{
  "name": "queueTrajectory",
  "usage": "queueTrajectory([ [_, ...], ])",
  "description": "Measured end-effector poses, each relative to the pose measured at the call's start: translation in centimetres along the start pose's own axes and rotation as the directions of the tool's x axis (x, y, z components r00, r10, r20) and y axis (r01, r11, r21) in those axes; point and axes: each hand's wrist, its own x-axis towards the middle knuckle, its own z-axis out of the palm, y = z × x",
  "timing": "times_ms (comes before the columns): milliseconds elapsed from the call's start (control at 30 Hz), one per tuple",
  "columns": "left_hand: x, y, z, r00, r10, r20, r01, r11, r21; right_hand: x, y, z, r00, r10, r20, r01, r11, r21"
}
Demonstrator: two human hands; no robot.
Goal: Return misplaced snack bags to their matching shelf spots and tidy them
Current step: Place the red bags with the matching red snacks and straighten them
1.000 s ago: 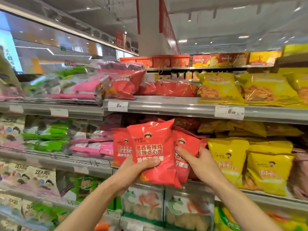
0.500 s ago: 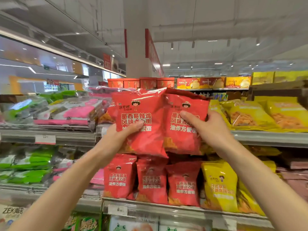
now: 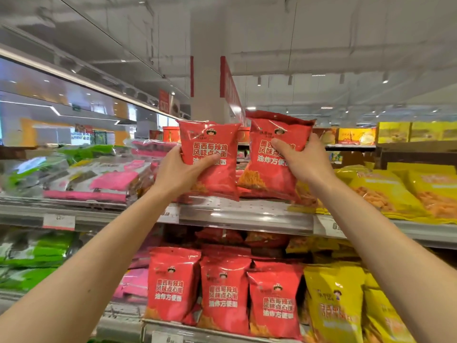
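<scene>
Your left hand (image 3: 181, 173) grips one red snack bag (image 3: 210, 154) and your right hand (image 3: 305, 159) grips a second red bag (image 3: 277, 154), both upright above the upper shelf (image 3: 247, 214), whose bare front strip lies between pink packs (image 3: 99, 181) and yellow bags (image 3: 385, 191). Below, the lower shelf (image 3: 123, 318) holds matching red bags (image 3: 222, 293) standing beside yellow packs (image 3: 331, 305).

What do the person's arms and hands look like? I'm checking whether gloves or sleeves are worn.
Both forearms are bare to the frame edge: no sleeves, gloves, watch or rings visible on the left hand or right hand. A few small moles dot the left forearm.
</scene>
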Motion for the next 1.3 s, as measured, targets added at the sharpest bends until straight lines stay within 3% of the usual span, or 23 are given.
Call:
queueTrajectory([
  [233,2.0,-1.1,0.9,0.999,-0.015,0.044,0.011,0.996,0.090,2.0,0.6,0.9,0.997,0.064,-0.052,-0.065,0.998,-0.016],
  [367,2.5,-1.8,2.2,0.999,-0.009,0.050,-0.008,0.945,0.326,2.5,0.9,0.9,0.995,0.072,-0.067,-0.076,0.995,-0.063],
  [467,2.9,-2.1,2.6,0.999,-0.019,0.051,-0.011,0.850,0.526,2.6,1.0,1.3,0.996,0.079,-0.036,-0.083,0.987,-0.139],
  [567,3.2,-2.0,3.0,0.997,0.073,0.023,-0.071,0.781,0.620,2.7,0.9,1.6,0.995,0.102,-0.018,-0.103,0.978,-0.179],
  [700,2.8,-2.0,2.8,0.981,0.192,-0.006,-0.150,0.786,0.600,2.4,1.3,2.6,0.994,0.107,0.012,-0.094,0.918,-0.385],
  [833,1.2,-2.8,2.4,0.949,0.292,0.117,-0.302,0.743,0.597,0.5,2.2,4.5,0.995,-0.065,0.081,0.103,0.718,-0.689],
  [933,0.1,-3.7,2.8,0.944,0.248,0.218,-0.330,0.701,0.632,0.0,2.9,5.1,0.987,-0.049,0.155,0.152,0.613,-0.775],
  [1033,-0.3,-4.1,3.7,0.954,0.158,0.255,-0.291,0.690,0.663,0.2,3.8,5.2,0.967,0.095,0.235,0.152,0.524,-0.838],
  [1167,-0.2,-3.8,4.1,0.955,0.107,0.278,-0.272,0.692,0.669,0.3,4.0,5.0,0.952,0.176,0.252,0.133,0.503,-0.854],
  [1300,-0.4,-3.5,3.3,0.958,0.154,0.242,-0.268,0.779,0.566,-0.3,3.9,4.1,0.966,0.043,0.255,0.183,0.582,-0.792],
])
